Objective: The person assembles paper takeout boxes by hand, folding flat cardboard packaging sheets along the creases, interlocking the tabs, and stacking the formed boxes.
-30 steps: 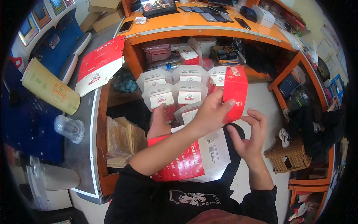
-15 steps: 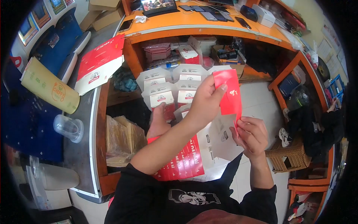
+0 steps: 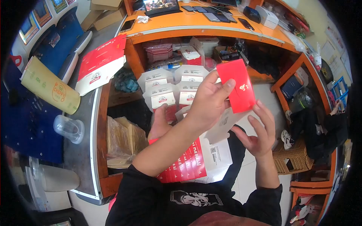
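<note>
My left hand [image 3: 211,101] grips a red folding carton [image 3: 238,84], thumb on its front face beside a small gold print. The carton is partly folded, and its white flap [image 3: 225,123] hangs open below. Just beneath the carton's lower right corner is my right hand [image 3: 259,133], fingers apart; its index fingertip is at or touching that corner. Fanned across my lap lies a stack of flat red cartons [image 3: 188,162] with white lettering. Beyond my left forearm stand several folded red and white boxes [image 3: 163,101] with raised white lids.
A bare foot [image 3: 160,122] rests by the boxes. On the left counter lie a flat carton [image 3: 100,62], a yellow paper cup [image 3: 51,86] and a clear plastic cup [image 3: 69,129]. An orange desk [image 3: 177,25] stands ahead, and another person [image 3: 320,124] sits at right.
The carton has turned to show a broader red face, and its white flap now hangs below. My right hand has released the carton's lower edge and spread its fingers.
</note>
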`<control>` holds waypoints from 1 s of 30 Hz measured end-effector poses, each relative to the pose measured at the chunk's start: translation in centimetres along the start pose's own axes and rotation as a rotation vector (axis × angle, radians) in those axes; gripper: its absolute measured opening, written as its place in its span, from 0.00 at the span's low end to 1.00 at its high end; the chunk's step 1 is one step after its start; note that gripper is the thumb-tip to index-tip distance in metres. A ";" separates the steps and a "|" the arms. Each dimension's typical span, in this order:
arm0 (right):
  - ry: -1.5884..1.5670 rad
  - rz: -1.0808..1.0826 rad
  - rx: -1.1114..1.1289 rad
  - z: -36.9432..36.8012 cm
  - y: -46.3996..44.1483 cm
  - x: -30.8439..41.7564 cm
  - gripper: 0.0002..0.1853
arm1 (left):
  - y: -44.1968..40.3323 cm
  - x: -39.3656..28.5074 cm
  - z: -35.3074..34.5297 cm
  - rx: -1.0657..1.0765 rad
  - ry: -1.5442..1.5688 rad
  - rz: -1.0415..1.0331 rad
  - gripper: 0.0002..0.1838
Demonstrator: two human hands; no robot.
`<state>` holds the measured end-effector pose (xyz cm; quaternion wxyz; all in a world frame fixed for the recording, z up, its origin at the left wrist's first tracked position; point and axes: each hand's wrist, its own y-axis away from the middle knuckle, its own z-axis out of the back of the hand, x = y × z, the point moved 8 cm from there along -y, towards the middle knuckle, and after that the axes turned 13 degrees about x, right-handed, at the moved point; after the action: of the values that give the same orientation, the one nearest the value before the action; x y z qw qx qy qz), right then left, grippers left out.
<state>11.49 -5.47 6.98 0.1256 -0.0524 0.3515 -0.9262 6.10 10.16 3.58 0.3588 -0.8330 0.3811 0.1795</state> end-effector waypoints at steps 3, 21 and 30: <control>-0.078 -0.018 -0.045 0.3 0.3 -0.4 0.33 | 0.3 0.7 -0.2 -0.011 0.007 0.028 0.18; 0.224 0.089 0.128 1.2 -1.6 1.7 0.17 | 0.0 0.7 0.1 -0.034 -0.079 0.007 0.15; 0.236 -0.027 0.075 0.8 -0.5 0.4 0.14 | 1.3 3.0 -1.2 0.182 -0.269 0.033 0.20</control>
<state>11.18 -5.71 7.97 0.0728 0.0572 0.3281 -0.9401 7.12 7.17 2.06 0.4776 -0.7591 0.3578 0.2601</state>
